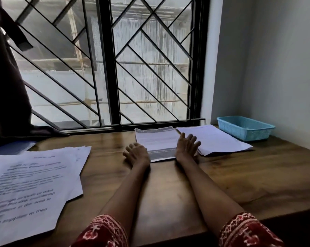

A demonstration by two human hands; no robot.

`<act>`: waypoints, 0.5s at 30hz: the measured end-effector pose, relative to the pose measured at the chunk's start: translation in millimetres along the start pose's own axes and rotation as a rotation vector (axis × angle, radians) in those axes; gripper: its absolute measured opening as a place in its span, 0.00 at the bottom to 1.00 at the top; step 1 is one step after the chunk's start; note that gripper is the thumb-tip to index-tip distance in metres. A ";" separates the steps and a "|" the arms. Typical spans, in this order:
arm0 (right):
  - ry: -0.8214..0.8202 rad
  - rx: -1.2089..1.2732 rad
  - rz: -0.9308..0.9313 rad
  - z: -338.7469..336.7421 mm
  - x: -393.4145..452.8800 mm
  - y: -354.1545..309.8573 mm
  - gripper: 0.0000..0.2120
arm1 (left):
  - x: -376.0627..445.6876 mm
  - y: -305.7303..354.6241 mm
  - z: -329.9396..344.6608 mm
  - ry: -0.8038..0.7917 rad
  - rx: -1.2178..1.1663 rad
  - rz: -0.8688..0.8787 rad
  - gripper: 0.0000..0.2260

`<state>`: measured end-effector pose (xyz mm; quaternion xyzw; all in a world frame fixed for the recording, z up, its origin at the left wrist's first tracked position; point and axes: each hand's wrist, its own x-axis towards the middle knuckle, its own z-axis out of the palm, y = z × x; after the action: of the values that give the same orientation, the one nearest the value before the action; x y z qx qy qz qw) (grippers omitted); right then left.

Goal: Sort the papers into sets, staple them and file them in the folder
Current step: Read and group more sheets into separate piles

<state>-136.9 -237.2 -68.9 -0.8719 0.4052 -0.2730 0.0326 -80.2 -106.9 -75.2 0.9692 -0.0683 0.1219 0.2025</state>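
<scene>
— Our hands?
— We rest the left hand (136, 152) and right hand (187, 145) apart, fingers relaxed, flanking the grey-banded set (157, 142), its long axis toward twelve.
— Other papers?
— Two piles: white set (214, 139) at two, loose sheets (35, 184) at nine. One blue basket (246, 128).

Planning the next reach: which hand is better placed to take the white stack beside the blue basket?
Probably the right hand. It lies open between the grey-banded sheet and the white stack, at that stack's near corner. The left hand sits across the banded sheet, farther away.
</scene>
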 end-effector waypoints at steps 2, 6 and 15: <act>0.038 0.038 -0.039 -0.4 -2.2 -2.7 0.18 | -5.6 -3.6 -7.1 0.038 -0.054 -0.032 0.19; 0.040 0.087 -0.213 -7.8 -10.7 -8.1 0.26 | -13.8 -14.0 -19.3 0.068 -0.147 -0.048 0.18; -0.088 0.457 -0.426 -32.6 -75.1 -78.5 0.21 | -27.6 -73.8 -68.0 0.192 -0.145 -0.026 0.13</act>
<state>-138.4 -124.9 -53.2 -0.9183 0.1398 -0.3196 0.1870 -107.5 -9.7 -49.7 0.9367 -0.0446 0.2061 0.2795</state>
